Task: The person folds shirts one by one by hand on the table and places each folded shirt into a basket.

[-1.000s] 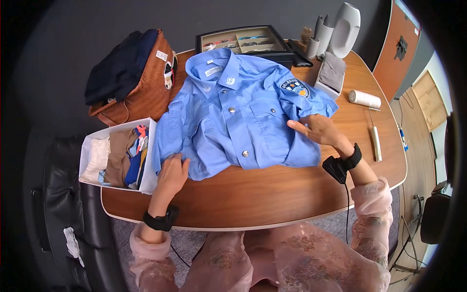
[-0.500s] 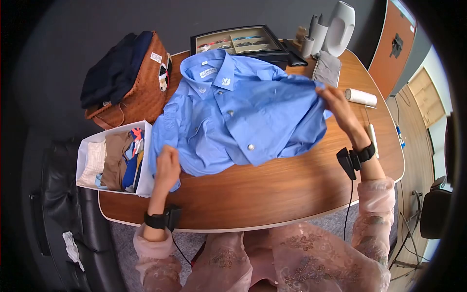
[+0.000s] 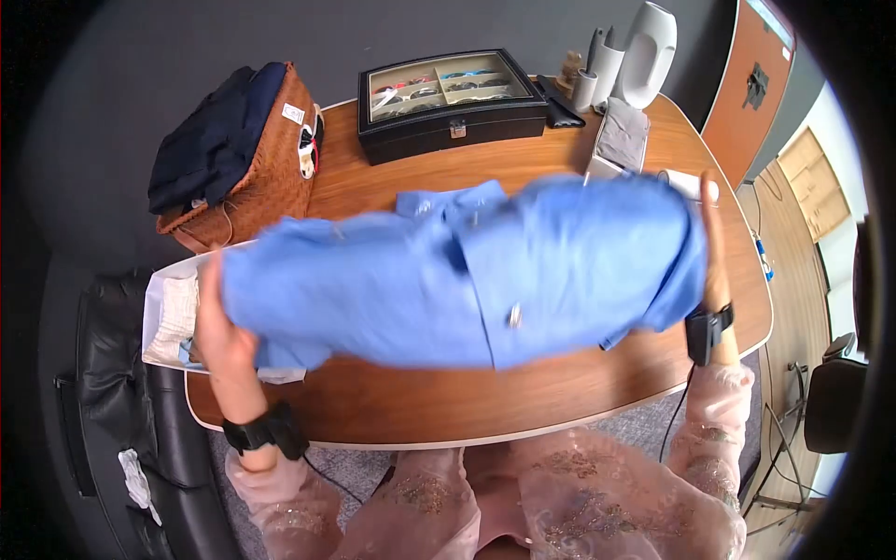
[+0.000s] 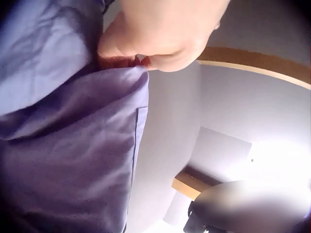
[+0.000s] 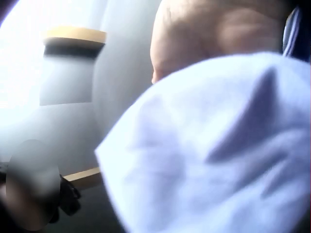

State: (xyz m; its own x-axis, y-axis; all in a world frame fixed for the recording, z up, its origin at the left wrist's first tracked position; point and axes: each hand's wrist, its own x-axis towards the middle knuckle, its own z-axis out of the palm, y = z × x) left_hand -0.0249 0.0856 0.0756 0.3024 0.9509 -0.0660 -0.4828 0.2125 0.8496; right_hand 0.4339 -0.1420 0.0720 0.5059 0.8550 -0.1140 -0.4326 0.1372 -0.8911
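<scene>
A blue shirt [image 3: 448, 280], blurred by motion, is held up off the table between both hands, its lower part raised and its collar low behind. At its left end the left hand [image 3: 227, 331] grips the cloth; in the left wrist view that hand [image 4: 163, 31] pinches a corner of the fabric [image 4: 77, 145]. The right hand [image 3: 715, 247] is at the shirt's right end, its fingertips pointing up beside the cloth. In the right wrist view the fabric [image 5: 209, 145] covers the fingers of the right hand [image 5: 214, 36].
On the wooden table [image 3: 420, 406] stand a black glasses case [image 3: 411, 140], a woven basket [image 3: 271, 177] with dark clothes, a white box [image 3: 159, 317] of folded items, a small box with grey cloth [image 3: 623, 135], a white roll [image 3: 686, 184] and a white vase [image 3: 648, 56].
The shirt, earlier spread on the table and then lifted at its right side, is now raised by both sides. The left hand has moved left and up, and the right hand has moved right.
</scene>
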